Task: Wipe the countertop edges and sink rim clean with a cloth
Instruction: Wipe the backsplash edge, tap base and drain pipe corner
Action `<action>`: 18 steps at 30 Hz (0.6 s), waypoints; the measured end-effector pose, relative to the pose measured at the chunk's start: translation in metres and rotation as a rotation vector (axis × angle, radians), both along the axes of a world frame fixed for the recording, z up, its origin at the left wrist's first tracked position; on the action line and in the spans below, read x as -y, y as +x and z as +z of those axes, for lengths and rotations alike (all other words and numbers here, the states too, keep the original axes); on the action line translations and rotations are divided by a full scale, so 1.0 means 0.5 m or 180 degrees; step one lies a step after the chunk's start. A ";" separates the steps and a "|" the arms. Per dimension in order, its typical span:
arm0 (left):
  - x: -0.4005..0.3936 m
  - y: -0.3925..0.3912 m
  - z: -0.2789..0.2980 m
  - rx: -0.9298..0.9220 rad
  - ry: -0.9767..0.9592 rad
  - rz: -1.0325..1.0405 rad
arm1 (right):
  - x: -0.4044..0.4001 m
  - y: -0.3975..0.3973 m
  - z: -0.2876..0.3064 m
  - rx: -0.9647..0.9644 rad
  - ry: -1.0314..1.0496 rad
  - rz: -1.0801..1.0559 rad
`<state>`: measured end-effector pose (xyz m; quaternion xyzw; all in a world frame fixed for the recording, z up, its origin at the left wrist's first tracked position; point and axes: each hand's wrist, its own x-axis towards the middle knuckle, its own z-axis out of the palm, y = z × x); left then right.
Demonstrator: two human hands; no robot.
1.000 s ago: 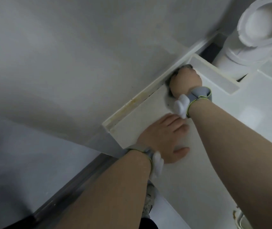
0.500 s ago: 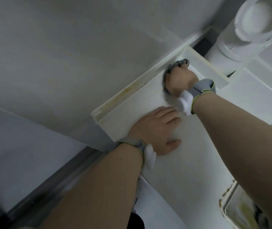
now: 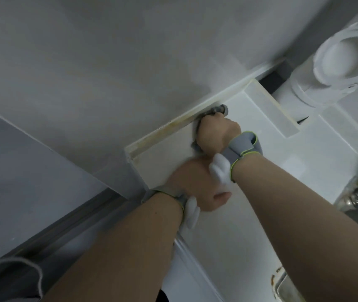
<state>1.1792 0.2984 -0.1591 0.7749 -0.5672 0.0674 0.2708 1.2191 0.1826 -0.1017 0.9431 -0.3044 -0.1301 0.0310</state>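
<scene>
We find the right hand [image 3: 214, 136] fisted round the soft grey cloth [image 3: 216, 110] at the stained countertop edge [image 3: 169, 125], best held bunched, while the left hand [image 3: 193, 184] lies flat, empty.

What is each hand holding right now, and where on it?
Right hand grips a bunched grey cloth; which part is hidden. Left hand holds nothing.

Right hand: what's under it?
Under the right hand only grey cloth shows, bunched and poking out past the knuckles and at the hand's left side, against the stained countertop back edge. The fingers and the surface beneath are hidden.
</scene>
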 end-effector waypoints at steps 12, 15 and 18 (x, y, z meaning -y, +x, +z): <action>0.003 0.026 -0.008 -0.0166 0.0391 -0.0801 | 0.161 0.023 0.034 -0.0230 -0.0020 -0.0038; 0.001 0.027 -0.006 -0.0159 0.0335 -0.0790 | 0.121 -0.021 0.039 -0.0565 -0.0062 0.0517; -0.002 0.024 -0.005 -0.0020 0.0472 -0.0778 | 0.143 -0.054 0.038 -0.0747 -0.0027 0.0368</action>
